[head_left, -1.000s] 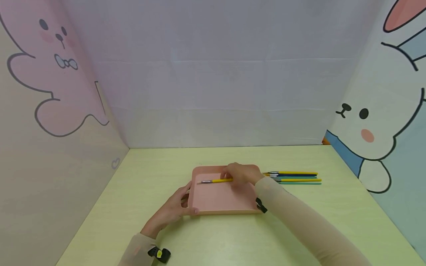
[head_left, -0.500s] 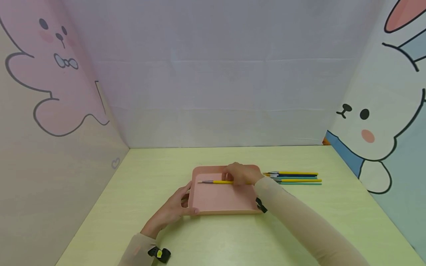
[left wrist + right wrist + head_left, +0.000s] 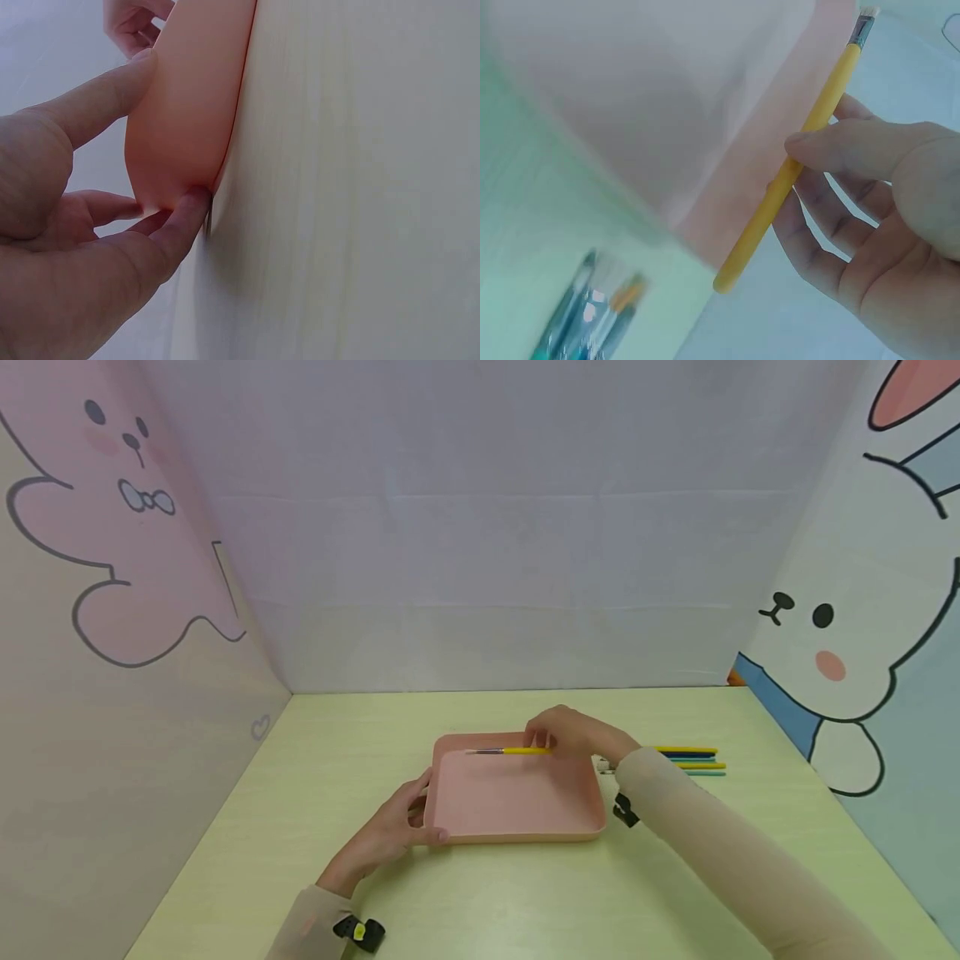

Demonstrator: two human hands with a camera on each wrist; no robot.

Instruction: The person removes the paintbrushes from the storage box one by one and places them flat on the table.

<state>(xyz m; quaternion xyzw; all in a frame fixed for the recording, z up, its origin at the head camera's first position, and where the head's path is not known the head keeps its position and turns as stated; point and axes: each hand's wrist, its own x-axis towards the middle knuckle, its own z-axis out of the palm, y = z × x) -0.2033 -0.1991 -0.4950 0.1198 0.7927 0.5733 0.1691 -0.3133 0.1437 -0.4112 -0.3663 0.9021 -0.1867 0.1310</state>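
A paintbrush [image 3: 525,751] with a yellow handle is pinched between the thumb and fingers of my right hand [image 3: 577,732], over the back right part of a pink tray [image 3: 510,806]. Its bristles point left in the head view. From the right wrist, the whole yellow-handled paintbrush [image 3: 782,180] shows, with pale bristles and a metal ferrule. My left hand [image 3: 390,828] grips the tray's front left corner. In the left wrist view its thumb and fingers hold the outer wall of the tray [image 3: 187,112].
To the right of the tray lies a row of several paintbrushes [image 3: 697,750] with yellow, dark blue and teal handles, their left ends partly behind my right wrist. Cartoon-printed panels stand left and right, and a pale back wall [image 3: 502,652] borders the table [image 3: 360,735].
My right hand has moved toward the back and to the right, carrying the paintbrush with it. The left hand and the tray have stayed put.
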